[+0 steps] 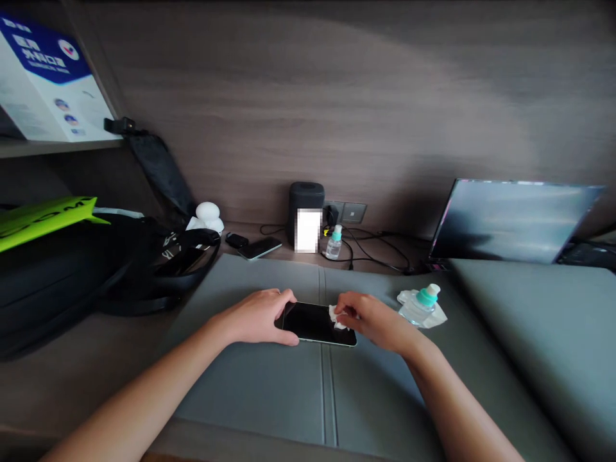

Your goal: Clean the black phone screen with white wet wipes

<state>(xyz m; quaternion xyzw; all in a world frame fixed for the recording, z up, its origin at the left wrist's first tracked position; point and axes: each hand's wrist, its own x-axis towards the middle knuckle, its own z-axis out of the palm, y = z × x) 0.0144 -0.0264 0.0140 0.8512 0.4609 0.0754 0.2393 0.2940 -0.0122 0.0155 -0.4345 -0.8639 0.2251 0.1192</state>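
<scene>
A black-screened smartphone [310, 323] lies face up on the grey padded mat [260, 391]. My left hand [257, 317] grips its left end, thumb along the near edge and fingers at the far edge. Over the phone's right end, my right hand [368, 319] pinches a crumpled white tissue [338, 317] against the screen. To the right of that hand, a small clear spray bottle with a teal collar [421, 307] rests on a white tissue [439, 316].
Behind the mat stand a dark cylindrical speaker [307, 194], a second small bottle [333, 244] and loose cables [385, 247]. Another phone [260, 248] lies at the back left. A black bag [72, 282] is left; a monitor [510, 221] and a folded grey pad [543, 308] are right.
</scene>
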